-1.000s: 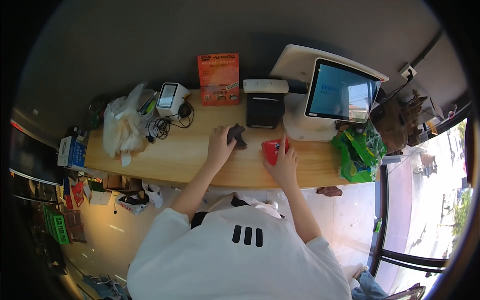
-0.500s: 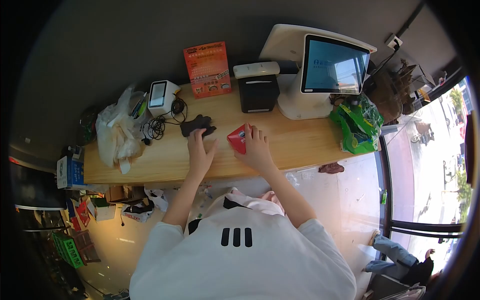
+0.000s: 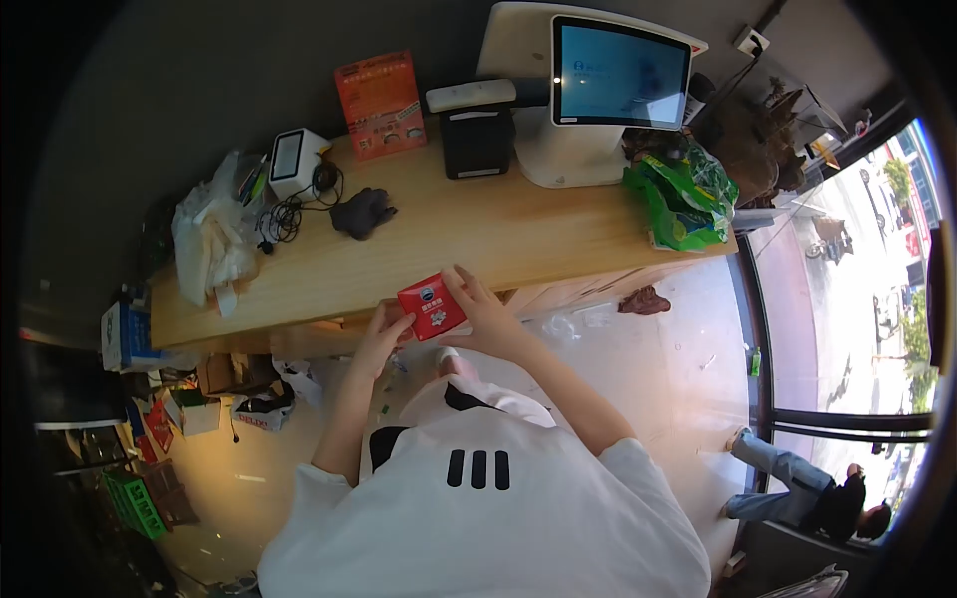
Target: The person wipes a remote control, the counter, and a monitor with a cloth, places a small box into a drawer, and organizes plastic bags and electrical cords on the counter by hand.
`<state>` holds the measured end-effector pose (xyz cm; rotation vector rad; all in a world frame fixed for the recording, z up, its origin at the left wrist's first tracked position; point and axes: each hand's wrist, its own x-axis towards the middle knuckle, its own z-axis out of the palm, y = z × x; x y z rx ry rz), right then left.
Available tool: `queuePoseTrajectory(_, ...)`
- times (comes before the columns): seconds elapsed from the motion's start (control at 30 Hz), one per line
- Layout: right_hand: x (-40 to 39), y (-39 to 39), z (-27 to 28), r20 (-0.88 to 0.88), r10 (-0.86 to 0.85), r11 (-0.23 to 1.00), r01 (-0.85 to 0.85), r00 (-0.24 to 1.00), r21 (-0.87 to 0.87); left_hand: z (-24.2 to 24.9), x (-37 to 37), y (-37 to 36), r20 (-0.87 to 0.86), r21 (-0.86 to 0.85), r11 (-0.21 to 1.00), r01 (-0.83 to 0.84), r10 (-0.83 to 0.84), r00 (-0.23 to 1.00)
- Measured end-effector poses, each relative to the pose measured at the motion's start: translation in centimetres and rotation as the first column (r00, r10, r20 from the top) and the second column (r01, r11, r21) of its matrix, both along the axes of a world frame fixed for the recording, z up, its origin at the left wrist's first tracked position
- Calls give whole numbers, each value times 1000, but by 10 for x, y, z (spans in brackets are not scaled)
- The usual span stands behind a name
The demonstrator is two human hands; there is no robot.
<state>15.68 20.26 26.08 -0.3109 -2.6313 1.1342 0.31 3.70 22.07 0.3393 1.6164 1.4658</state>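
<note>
A flat red packet with white print is held between both hands, just in front of the wooden counter's near edge. My left hand grips its left side, thumb on the front. On the right side and corner, my right hand has its fingers closed on the packet. A dark grey crumpled cloth or glove lies on the counter beyond my hands, next to a black coiled cable.
On the counter stand a screen terminal, a black printer, a red sign, a small white device, plastic bags and a green package. A person is at the lower right.
The red packet has come off the counter toward my body. My left hand has left the area by the dark cloth and taken hold of the packet. The camera view has shifted.
</note>
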Motion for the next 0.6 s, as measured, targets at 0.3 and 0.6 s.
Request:
queuePoseTrajectory(0.3, 54, -35, -99, 174, 116, 993, -118, 978, 6, -81, 101, -44, 216, -11, 998, -58, 59, 974)
queuePoseTrajectory(0.6, 39, -53, -139, 184, -127, 987, 106, 975, 119, -219, 73, -57, 419, -56, 937, -346, 336, 843)
